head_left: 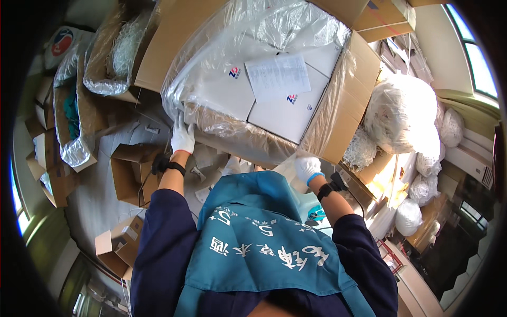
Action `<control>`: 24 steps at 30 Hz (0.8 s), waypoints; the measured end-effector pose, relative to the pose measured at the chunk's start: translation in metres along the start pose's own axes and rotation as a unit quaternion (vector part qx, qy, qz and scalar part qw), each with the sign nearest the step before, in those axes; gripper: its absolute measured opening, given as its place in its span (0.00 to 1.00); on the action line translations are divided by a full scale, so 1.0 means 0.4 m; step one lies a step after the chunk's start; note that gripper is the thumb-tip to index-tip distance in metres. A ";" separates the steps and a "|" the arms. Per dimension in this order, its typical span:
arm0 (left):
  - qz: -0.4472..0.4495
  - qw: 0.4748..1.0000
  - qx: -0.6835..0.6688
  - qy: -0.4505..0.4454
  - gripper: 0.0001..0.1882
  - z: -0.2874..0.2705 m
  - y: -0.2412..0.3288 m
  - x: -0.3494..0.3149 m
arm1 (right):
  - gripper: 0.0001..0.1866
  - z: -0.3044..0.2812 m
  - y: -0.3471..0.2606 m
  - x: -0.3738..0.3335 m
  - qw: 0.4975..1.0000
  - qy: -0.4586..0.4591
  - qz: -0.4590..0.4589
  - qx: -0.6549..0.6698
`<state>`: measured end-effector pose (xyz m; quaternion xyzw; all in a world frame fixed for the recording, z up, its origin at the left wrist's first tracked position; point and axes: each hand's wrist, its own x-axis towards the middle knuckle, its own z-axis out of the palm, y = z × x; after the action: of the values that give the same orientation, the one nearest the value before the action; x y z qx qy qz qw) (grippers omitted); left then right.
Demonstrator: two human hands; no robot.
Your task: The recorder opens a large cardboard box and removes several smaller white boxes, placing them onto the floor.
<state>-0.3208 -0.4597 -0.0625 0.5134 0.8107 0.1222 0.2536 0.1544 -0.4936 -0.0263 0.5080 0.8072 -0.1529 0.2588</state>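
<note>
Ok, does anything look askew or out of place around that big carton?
The paper sheet lies askew, out of line with the edges of the white boxes inside the carton. Pale scraps are strewn on the floor to the left, like litter. I see no clear damage.

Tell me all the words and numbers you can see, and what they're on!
I can't copy out words, but here's where they are:
Teal apron: big white lettering.
White boxes: blue-and-red marks with small lettering on two of them.
Paper sheet: print too small to read.
White bag: a round red-and-blue mark; no readable words.
</note>
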 end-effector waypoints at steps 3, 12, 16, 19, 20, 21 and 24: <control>-0.033 0.993 -0.068 -0.086 0.40 0.005 -0.055 0.013 | 0.09 -0.051 -0.018 -0.037 0.995 -0.090 0.018 0.032; -0.091 0.979 0.009 -0.184 0.52 0.014 -0.021 0.167 | 0.12 -0.435 -0.245 -0.024 0.988 -0.040 0.087 0.121; -0.140 0.979 0.004 -0.145 0.51 0.050 0.010 0.149 | 0.19 -0.303 -0.221 0.053 0.959 0.031 -0.091 0.265; -0.115 0.980 0.033 -0.160 0.53 0.015 0.027 0.123 | 0.23 -0.296 -0.152 0.086 0.942 -0.147 0.006 0.303; -0.087 0.983 0.034 -0.157 0.53 0.003 0.016 0.119 | 0.23 -0.286 -0.139 0.081 0.938 -0.127 -0.022 0.321; -0.054 0.987 0.044 -0.146 0.50 -0.015 0.001 0.112 | 0.23 -0.262 -0.127 0.074 0.934 -0.108 -0.050 0.338; 0.023 0.989 -0.017 -0.148 0.36 -0.120 0.037 0.124 | 0.23 -0.245 -0.068 0.034 0.927 -0.096 -0.033 0.362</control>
<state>-0.3523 -0.4057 -0.0295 0.5399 0.7500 0.0647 0.3766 0.0995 -0.4456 0.0456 0.5229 0.6848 -0.4911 0.1283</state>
